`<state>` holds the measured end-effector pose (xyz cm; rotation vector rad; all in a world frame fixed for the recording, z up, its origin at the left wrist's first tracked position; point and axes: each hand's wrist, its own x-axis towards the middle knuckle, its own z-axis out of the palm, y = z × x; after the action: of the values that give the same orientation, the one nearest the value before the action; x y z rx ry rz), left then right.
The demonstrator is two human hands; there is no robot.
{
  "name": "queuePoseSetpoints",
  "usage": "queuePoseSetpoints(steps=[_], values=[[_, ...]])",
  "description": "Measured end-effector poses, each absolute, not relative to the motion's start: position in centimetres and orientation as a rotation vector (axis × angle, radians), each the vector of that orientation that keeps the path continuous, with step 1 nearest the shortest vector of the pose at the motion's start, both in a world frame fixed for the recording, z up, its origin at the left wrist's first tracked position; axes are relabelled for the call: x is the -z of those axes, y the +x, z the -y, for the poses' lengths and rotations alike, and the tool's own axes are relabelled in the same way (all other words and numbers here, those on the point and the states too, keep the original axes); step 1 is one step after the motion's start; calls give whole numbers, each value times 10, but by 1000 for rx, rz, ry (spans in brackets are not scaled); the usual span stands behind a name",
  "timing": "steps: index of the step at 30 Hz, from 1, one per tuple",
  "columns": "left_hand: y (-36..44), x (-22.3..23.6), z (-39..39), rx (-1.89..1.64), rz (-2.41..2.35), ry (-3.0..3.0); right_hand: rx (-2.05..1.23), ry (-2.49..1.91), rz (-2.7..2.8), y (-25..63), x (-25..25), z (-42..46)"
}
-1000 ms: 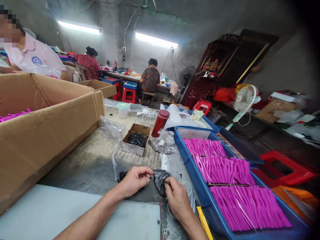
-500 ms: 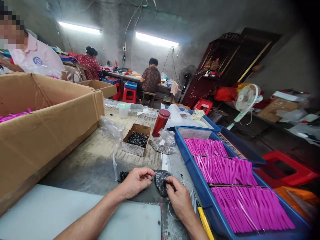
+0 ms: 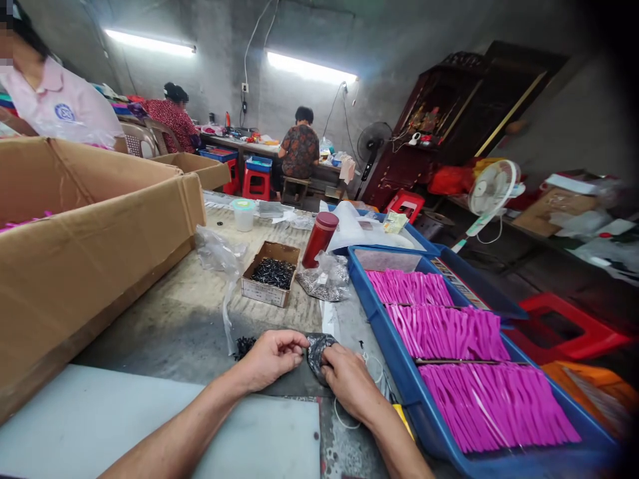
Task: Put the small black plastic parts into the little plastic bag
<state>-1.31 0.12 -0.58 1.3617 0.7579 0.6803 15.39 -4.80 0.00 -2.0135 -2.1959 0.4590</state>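
Note:
My left hand (image 3: 272, 359) is closed, its thumb and fingertips drawn together beside a small dark plastic bag (image 3: 315, 356). Anything in that pinch is too small to make out. From the other side, my right hand (image 3: 349, 382) has its curled fingers at the mouth of the bag, the tips hidden inside. Beside my left hand lies a pile of small black pieces (image 3: 244, 346), partly covered by the hand. Farther back stands a small cardboard box (image 3: 264, 293) of black pin-like parts, next to a clear bag (image 3: 324, 279) of small metal parts.
A blue tray (image 3: 384, 346) holds rows of magenta strips at right, with a yellow-handled tool (image 3: 403, 420) beside it. A large carton (image 3: 100, 273) fills the left. A red cylinder (image 3: 319, 239) and a lidded tub (image 3: 244, 216) stand behind. A pale board (image 3: 259, 432) lies in front. Co-workers sit beyond.
My right hand has moved from the bag's rim farther into its mouth, and its fingertips are now hidden. My left hand stays nearly in place. The view has shifted slightly.

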Motion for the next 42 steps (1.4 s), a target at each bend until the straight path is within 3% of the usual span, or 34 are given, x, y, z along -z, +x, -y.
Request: queuePoseSetpoints(steps=[15,30,35,42], values=[[-13,3,0,-686,-753,1382,-192,-1846,2100,160,16,54],[-13,0,3,-671,-732,1345,-342,-1692,1935,164,10,62],[-12,-1,5,-682,-685,1306,-501,-1638,1733,159,1,67],[-11,-2,9,-697,-605,1198,-984,-1382,1111,141,0,68]])
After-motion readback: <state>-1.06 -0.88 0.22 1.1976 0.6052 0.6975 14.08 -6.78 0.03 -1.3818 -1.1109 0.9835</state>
